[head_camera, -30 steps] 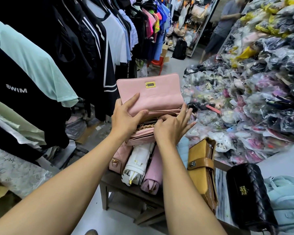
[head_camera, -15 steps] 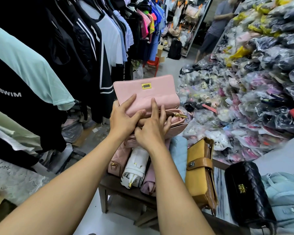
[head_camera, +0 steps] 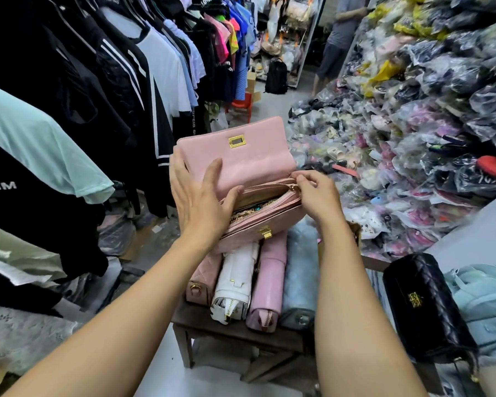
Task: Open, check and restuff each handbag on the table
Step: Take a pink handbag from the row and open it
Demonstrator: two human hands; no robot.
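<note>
Four handbags lie side by side on the small wooden table (head_camera: 235, 336), under the open quilted pink leather flap handbag (head_camera: 249, 167) held above them. The left hand (head_camera: 201, 196), fingers spread flat, braces that bag's flap and left end. The right hand (head_camera: 315, 193) pinches the gold zipper pull (head_camera: 294, 186) of its unzipped inner pocket; a gold chain (head_camera: 244, 214) lies in the main compartment.

Both arms out fwd; left hand (head_camera: 201, 196) flat, fingers spread; right hand (head_camera: 317, 193) pinching w/ thumb & forefinger.

Yellow bag (head_camera: 355, 229) hidden behind right forearm.
</note>
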